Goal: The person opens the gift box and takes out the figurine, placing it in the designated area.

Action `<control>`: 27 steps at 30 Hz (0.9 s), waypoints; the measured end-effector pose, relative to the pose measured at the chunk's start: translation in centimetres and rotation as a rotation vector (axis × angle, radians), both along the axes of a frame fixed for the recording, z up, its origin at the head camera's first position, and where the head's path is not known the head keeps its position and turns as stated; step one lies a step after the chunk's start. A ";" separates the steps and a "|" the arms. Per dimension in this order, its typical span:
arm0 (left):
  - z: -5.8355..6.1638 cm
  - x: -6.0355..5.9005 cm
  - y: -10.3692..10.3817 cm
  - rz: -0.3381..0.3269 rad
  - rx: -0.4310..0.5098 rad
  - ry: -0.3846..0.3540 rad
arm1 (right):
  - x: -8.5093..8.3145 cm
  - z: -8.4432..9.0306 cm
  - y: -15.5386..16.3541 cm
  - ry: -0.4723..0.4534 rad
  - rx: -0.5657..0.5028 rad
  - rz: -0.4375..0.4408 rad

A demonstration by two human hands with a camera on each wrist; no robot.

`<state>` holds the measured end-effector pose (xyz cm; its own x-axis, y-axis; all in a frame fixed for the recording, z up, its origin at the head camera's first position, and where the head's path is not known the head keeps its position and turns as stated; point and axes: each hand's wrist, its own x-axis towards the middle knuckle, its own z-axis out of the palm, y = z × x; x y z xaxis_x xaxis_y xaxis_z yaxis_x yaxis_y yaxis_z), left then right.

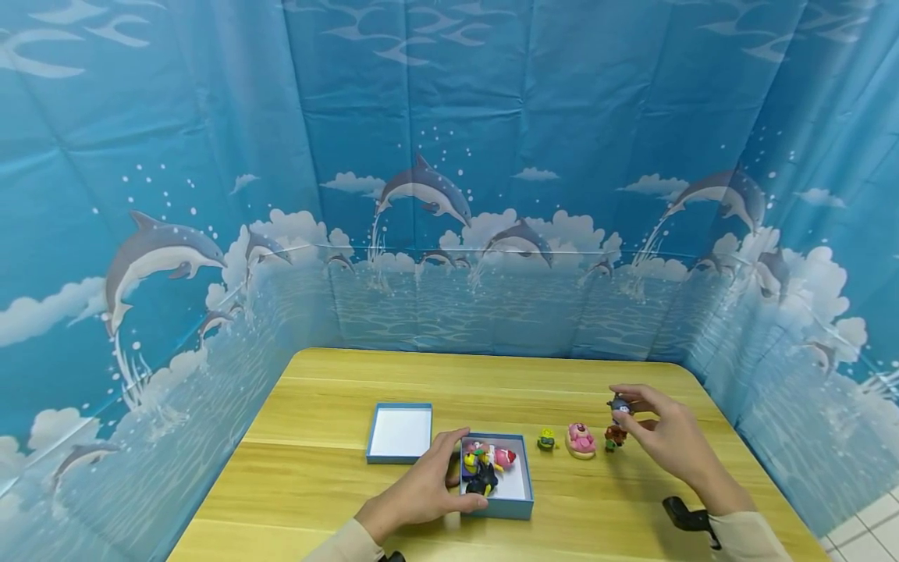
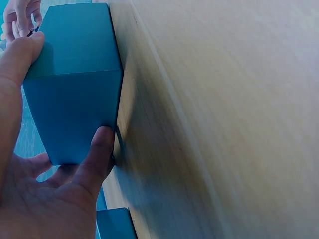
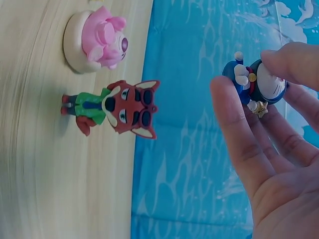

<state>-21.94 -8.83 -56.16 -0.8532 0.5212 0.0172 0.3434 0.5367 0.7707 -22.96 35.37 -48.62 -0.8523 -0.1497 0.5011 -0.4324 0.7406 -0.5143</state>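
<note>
My right hand [image 1: 670, 437] pinches a small blue-and-white cat figurine [image 3: 271, 87] between thumb and fingers, held up off the table. The figurine has a red collar, a gold bell and a gold star. Just below it in the head view, a fox figurine [image 3: 107, 107] in a green shirt stands on the table. My left hand [image 1: 424, 484] grips a blue box [image 1: 506, 509] at its left side, thumb at the near side and fingers at the far left corner. Several toy figures lie inside, among them a black one [image 1: 482, 481] and a pink one [image 1: 502, 457].
Left of the box lies a shallow blue lid [image 1: 400, 431] with a white inside. A small yellow figurine [image 1: 546, 439] and a pink bear figurine [image 1: 580, 442] on a pale base stand between box and fox. A dolphin-print curtain [image 1: 449, 304] surrounds the wooden table [image 1: 316, 421].
</note>
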 end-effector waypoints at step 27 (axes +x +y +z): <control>0.1 -0.2 -0.1 0.001 -0.014 0.002 | -0.3 -1.0 2.9 -0.017 0.025 -0.095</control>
<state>-22.12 -8.89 -56.06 -0.8537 0.5207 0.0118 0.3448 0.5481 0.7621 -23.23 38.27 -49.67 -0.8716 -0.0797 0.4837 -0.3507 0.7907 -0.5018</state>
